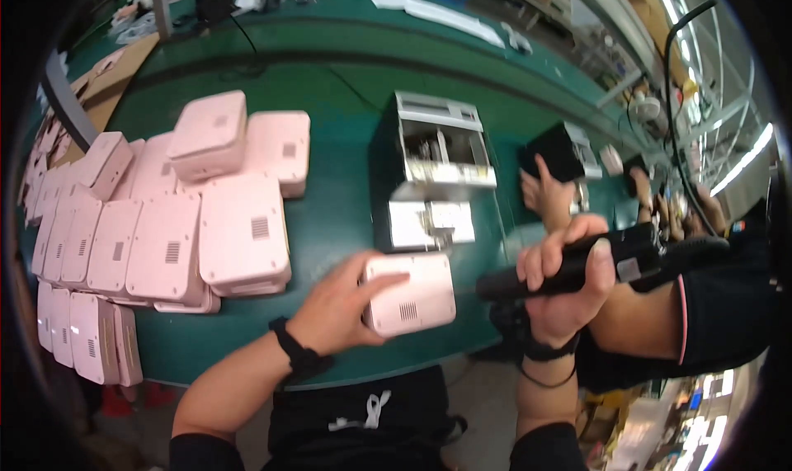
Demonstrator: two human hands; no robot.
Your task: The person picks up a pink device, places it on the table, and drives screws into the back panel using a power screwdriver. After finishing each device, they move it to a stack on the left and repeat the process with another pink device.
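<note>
My left hand (334,302) grips a pink plastic box (425,294) near the table's front edge. The box has rounded corners and a small slotted vent on its upper face; my thumb and fingers lie around its left side. In my right hand (565,294) is a black electric screwdriver (631,252), its body lying across my palm. Its left end points toward the pink box and stays apart from it. A cable seems to leave its right end.
Stacks of similar pink boxes (243,232) cover the table's left side. Beyond the held box stands a black and silver metal fixture (445,170). To the right, another person's hand (549,195) is at a similar black fixture (561,151). A black cable (672,100) hangs at the right.
</note>
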